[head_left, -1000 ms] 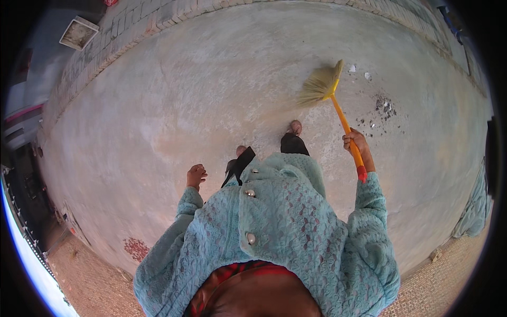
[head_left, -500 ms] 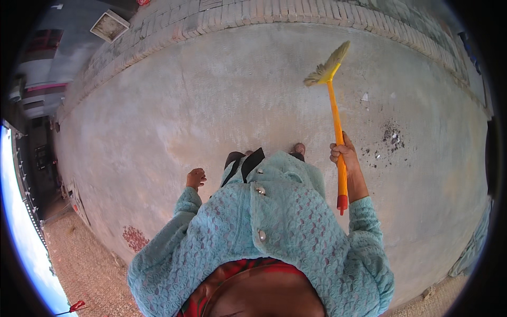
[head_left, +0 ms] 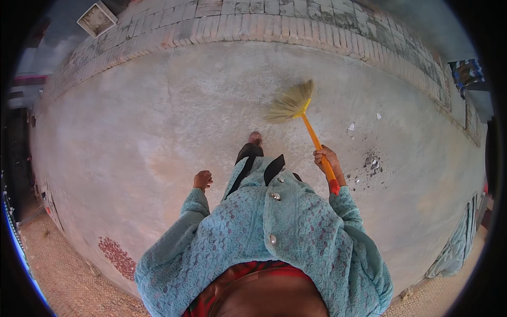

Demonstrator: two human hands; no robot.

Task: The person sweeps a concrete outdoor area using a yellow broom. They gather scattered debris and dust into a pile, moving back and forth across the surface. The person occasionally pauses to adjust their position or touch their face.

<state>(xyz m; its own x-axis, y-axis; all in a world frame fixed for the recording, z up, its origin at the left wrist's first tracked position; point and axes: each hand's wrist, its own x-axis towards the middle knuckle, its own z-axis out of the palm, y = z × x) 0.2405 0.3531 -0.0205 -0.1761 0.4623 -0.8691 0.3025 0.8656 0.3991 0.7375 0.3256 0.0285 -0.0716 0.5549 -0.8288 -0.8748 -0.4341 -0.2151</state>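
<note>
In my right hand is a broom with an orange handle, a red end cap and a yellow collar. The fingers wrap round the handle near its capped end. Its fan of pale straw bristles points forward and left, over the concrete in front of my feet; whether the tips touch the ground I cannot tell. At my left side hangs my left hand, its fingers curled in and nothing visible in them. To the right of the broom lies a patch of dark debris with small white scraps.
A concrete floor spreads around me, bordered ahead by a brick edging. A square light basin stands at the far left. Reddish bits lie at the near left. Grey cloth hangs at the right.
The broom head has swung left and nearer, its fan now showing broadside. My right hand has moved slightly left. One foot has stepped forward, and the view has shifted.
</note>
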